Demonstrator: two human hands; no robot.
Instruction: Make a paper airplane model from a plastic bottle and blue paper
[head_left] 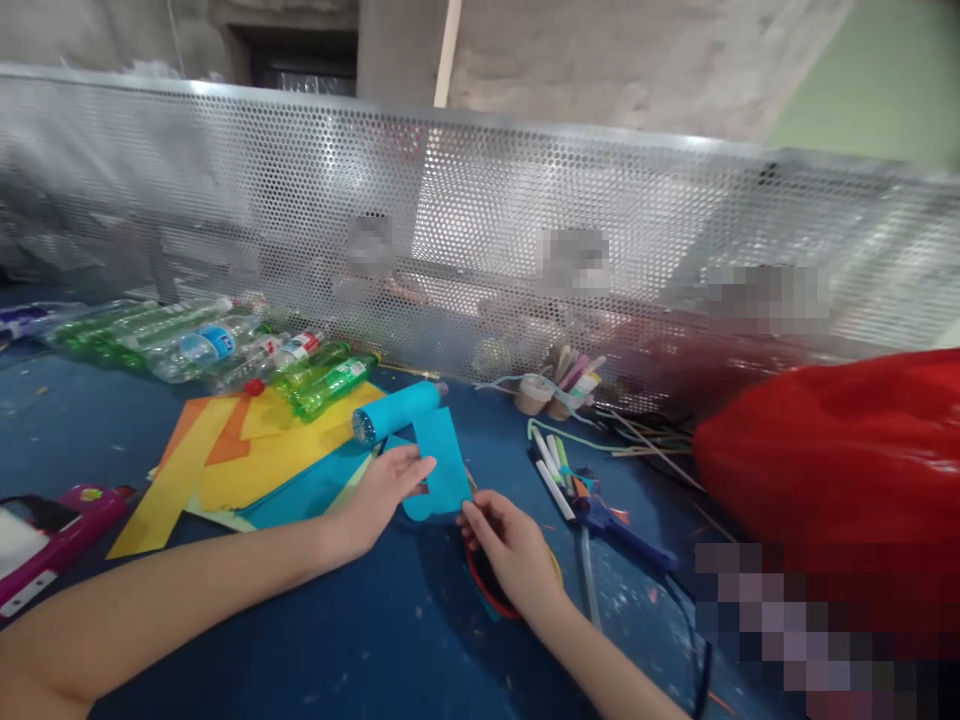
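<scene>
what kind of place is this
Likely a craft workbench: coloured paper sheets, marker pens and plastic bottles lie on a blue table backed by a perforated metal screen; the left hand touches a blue paper cut-out.

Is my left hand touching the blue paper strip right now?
Touching. In the head view the left hand lays its fingers on the left edge of the blue paper strip; no gap shows between them.
</scene>
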